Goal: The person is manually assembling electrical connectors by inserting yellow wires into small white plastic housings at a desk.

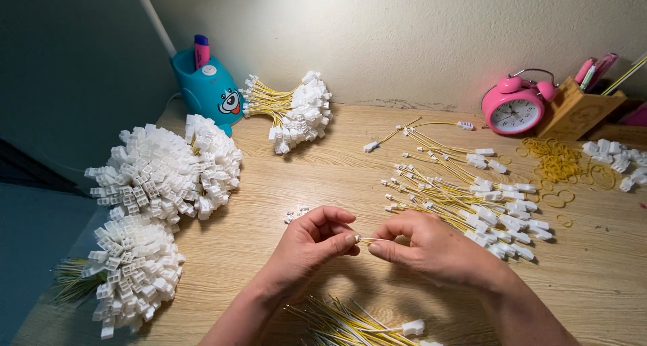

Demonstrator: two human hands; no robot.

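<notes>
Over the wooden table (269, 177), my left hand (310, 241) pinches a small white connector (357, 239) between thumb and forefinger. My right hand (428, 245) grips the thin yellow wire (375, 240) that runs into that connector; the two hands almost touch. Under my wrists at the near edge lies a bunch of yellow wires (337, 322) with one white plug (412, 328). Just right of my right hand spreads a loose pile of yellow wires with white plugs (472, 194). A few tiny white connectors (295, 214) lie just beyond my left hand.
Big bundles of white plugs sit at the left (165, 171) and near left (135, 272), a smaller bundle (293, 110) at the back. A teal pen holder (209, 86), pink alarm clock (515, 103), wooden holder (579, 110), yellow rubber bands (559, 164) and loose white plugs (617, 154) line the back and right.
</notes>
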